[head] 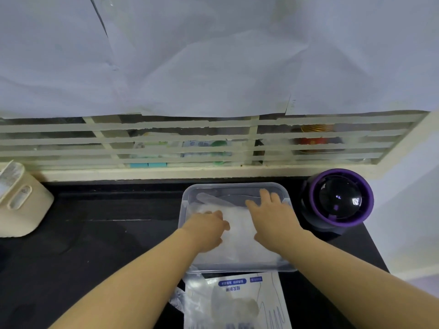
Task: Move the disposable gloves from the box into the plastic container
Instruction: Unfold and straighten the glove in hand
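i judge it nearly done: the gloves (240, 236) lie in the plastic container (234, 185), my right hand (273, 217) pressing them flat-fingered. my left hand (206, 230) curls onto them, its grip i cannot tell. the glove packet (237, 302) lies just beside on the surface (107, 233), contents unclear.

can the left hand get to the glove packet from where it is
Probably yes: the left hand is in the plastic container, the glove packet lies uncovered just nearer the person, and only the container's low wall stands between them.
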The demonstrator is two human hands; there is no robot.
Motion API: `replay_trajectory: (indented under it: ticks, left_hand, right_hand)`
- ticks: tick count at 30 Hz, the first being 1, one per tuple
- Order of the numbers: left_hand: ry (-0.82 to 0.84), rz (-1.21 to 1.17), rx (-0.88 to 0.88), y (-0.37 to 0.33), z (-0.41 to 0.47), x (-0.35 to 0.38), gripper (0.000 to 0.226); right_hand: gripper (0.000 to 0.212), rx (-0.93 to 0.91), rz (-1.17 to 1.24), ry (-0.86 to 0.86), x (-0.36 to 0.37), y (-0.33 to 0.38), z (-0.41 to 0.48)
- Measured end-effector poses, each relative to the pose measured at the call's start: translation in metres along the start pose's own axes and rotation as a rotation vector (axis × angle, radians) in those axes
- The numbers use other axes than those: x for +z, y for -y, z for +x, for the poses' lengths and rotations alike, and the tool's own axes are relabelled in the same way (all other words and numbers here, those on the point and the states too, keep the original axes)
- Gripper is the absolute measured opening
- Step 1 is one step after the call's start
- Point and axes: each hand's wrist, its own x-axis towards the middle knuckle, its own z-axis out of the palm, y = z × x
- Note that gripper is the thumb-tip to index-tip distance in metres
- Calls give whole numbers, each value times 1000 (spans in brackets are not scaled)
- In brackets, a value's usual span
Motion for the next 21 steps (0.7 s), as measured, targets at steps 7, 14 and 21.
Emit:
replay_trajectory:
  ticks: [7, 14, 21]
  left_hand:
    - [2, -115, -9, -8, 13, 6, 55]
    - [-33, -177, -165, -2, 21, 18, 82]
    - [106, -201, -262, -8, 34, 23, 102]
  right_hand:
    - [72, -142, 222, 259, 24, 17, 19]
    - [101, -33, 313, 500, 50, 14, 30]
    - [111, 25, 347, 564, 58, 16, 37]
